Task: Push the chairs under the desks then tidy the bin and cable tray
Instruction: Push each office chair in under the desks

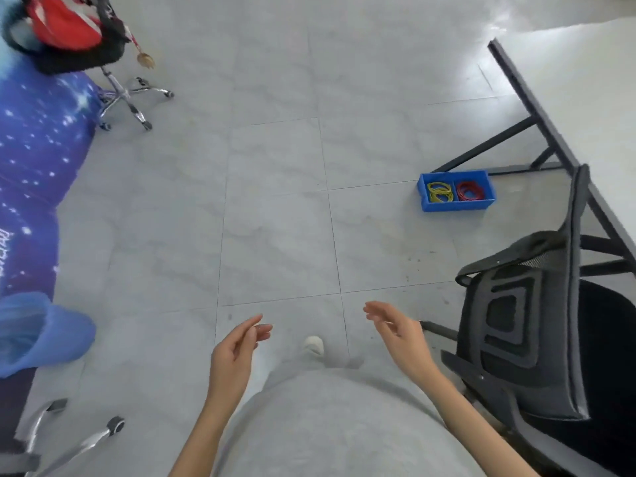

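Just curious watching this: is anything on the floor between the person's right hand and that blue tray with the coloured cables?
Nothing visible. Only bare floor tiles lie between the right hand and the blue tray; the black chair stands off to the side.

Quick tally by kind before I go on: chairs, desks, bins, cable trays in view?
Chairs: 3 (black mesh chair, chair with red bag, chrome base at lower left)
Desks: 1 (white desk)
Bins: 1 (blue-lined bin)
Cable trays: 1 (blue tray)
Total: 6
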`<move>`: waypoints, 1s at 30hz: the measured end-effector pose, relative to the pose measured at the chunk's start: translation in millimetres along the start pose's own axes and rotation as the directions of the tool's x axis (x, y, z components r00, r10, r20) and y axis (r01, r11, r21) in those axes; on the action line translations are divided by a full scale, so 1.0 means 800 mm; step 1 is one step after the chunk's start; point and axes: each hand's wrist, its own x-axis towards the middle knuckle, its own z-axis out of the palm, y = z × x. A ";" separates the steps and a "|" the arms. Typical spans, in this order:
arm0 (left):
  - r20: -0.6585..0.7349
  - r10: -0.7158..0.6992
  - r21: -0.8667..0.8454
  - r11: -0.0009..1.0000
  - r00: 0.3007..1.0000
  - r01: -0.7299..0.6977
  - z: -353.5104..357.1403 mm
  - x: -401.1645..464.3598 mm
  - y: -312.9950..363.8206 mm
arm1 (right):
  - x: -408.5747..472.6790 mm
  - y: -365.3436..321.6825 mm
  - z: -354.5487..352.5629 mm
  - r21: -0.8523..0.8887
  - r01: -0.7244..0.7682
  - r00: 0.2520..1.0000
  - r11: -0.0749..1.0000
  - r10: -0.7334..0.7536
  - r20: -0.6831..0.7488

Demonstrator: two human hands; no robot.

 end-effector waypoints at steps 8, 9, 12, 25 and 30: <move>0.411 0.137 0.216 0.946 0.901 -0.243 0.069 0.265 0.132 | 0.077 0.001 -0.037 0.142 -0.228 0.896 0.963 0.265 -0.357; 0.452 0.144 0.219 0.939 0.880 -0.266 0.089 0.288 0.141 | 0.091 0.003 -0.042 0.175 -0.239 0.874 0.955 0.290 -0.390; 0.562 0.149 0.223 0.920 0.813 -0.323 0.155 0.337 0.168 | 0.136 0.002 -0.062 0.257 -0.241 0.809 0.936 0.340 -0.479; 0.996 0.079 -0.079 0.624 -0.037 -0.777 0.470 0.364 0.328 | 0.161 -0.065 -0.219 0.251 -0.181 0.134 0.951 0.277 -0.952; 0.827 0.122 -0.551 0.370 -0.549 -0.748 0.587 0.308 0.346 | 0.102 -0.054 -0.197 0.215 -0.623 -0.108 0.752 0.189 -0.976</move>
